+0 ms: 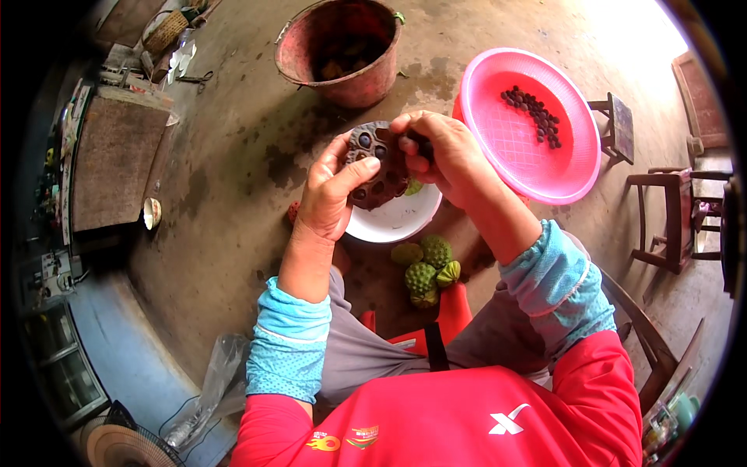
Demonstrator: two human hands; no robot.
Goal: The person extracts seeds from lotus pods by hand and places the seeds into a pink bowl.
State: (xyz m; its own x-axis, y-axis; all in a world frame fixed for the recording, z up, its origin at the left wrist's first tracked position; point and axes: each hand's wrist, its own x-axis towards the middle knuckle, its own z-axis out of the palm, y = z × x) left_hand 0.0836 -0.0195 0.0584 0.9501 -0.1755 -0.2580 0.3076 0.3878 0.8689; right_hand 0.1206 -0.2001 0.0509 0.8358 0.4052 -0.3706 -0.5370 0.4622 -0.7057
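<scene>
A dry, dark brown lotus seed pod (376,173) with round dark seeds in its holes is held up in front of me. My left hand (327,187) grips its left side, the thumb lying across its face. At the pod's upper right edge is my right hand (447,152), fingers curled around dark lotus seeds (419,145); how many is hidden. Directly below the hands, a white bowl (389,227) sits low, partly covered by the pod, with something green showing at its upper edge. Bumpy green fruits (421,278) lie between my legs.
A pink plastic basin (572,175) at the right holds a strip of dark seeds. Ahead stands a worn red bucket (366,92) with dark contents. Small wooden stools (620,128) are on the right, a brown cabinet (117,163) at the left, and a fan (128,447) at the lower left.
</scene>
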